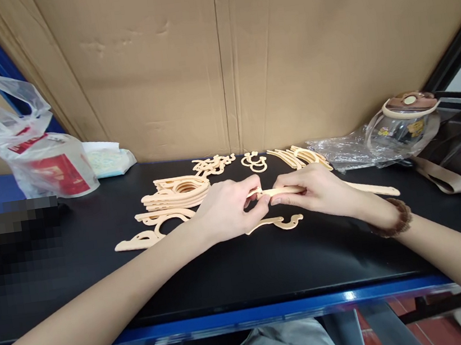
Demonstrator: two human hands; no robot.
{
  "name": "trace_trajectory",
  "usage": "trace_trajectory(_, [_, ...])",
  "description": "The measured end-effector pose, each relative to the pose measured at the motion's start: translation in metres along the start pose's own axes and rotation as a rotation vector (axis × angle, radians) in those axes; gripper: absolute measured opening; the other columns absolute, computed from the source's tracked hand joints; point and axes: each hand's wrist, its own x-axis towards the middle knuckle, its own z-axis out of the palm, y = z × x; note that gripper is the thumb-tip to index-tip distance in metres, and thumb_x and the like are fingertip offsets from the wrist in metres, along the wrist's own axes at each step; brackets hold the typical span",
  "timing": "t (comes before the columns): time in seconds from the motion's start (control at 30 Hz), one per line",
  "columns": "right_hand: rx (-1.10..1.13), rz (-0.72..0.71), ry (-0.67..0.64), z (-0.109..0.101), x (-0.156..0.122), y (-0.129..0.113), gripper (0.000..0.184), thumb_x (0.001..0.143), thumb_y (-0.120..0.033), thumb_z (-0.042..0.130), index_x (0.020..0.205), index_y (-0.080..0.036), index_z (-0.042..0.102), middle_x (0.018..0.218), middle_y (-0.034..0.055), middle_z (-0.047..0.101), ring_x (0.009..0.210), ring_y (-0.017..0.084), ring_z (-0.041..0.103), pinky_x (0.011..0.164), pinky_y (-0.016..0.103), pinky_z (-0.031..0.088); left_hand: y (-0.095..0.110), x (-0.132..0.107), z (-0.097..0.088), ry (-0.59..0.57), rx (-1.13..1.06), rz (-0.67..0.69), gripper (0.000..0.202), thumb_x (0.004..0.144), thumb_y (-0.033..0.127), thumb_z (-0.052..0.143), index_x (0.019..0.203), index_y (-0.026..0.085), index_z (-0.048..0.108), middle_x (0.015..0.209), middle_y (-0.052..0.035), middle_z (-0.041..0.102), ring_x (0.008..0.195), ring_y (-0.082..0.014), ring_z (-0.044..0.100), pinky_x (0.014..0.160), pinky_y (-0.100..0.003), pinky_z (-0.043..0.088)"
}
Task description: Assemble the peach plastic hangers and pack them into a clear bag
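Observation:
Above the middle of the black table, my left hand (235,206) pinches the end of a small beige piece, mostly hidden by the fingers. My right hand (317,189) is closed around a beige hanger arm (281,190), whose left end meets the fingertips of my left hand. A long beige strip (372,188) sticks out to the right behind my right wrist; whether it is the same piece I cannot tell. Just below the hands lies a loose hanger hook (290,222). Stacked hanger arms (178,196) lie left of my left hand, with another flat arm (137,241) in front.
Small hooks (215,165), a few ring-shaped pieces (254,162) and curved strips (296,157) lie along the back by the cardboard wall (156,63). At left stand a bagged cup (55,167) and a tissue pack (110,159). A clear bottle (402,124) and plastic wrap (338,152) are at right.

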Motion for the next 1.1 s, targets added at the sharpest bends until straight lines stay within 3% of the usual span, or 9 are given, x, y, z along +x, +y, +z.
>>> trace_trajectory(0.23, [0.058,-0.005,0.076,-0.0003,-0.0014,-0.0018,0.037,0.09,-0.048,0.053,0.078,-0.017,0.066,0.059,-0.0037,0.055,0.053,0.008,0.039,0.053,0.022,0.029,-0.0023,0.0011,-0.0014,-0.006,-0.023,-0.043,0.031,0.083,0.046,0.047,0.066,0.021,0.04,0.05,0.0055,0.041,0.043,-0.0103,0.034,0.047,-0.023,0.022])
trace_trajectory(0.73, [-0.036,-0.03,0.118,0.0021,-0.0021,-0.0025,0.043,0.091,-0.053,0.048,0.08,-0.017,0.068,0.065,0.0015,0.064,0.055,0.011,0.05,0.055,0.024,0.03,-0.0092,-0.0023,-0.0008,-0.116,-0.078,0.056,0.032,0.095,0.041,0.036,0.072,0.02,0.04,0.051,0.0064,0.037,0.043,-0.0099,0.033,0.047,-0.023,0.021])
trace_trajectory(1.1, [0.035,-0.005,0.121,0.0035,-0.0018,-0.0001,0.039,0.09,-0.051,0.052,0.084,-0.016,0.07,0.066,0.0005,0.065,0.056,0.01,0.048,0.055,0.023,0.031,-0.0045,-0.0035,-0.002,-0.126,0.191,0.072,0.033,0.101,0.037,0.028,0.083,0.019,0.049,0.053,0.0039,0.048,0.044,-0.0142,0.047,0.046,-0.023,0.025])
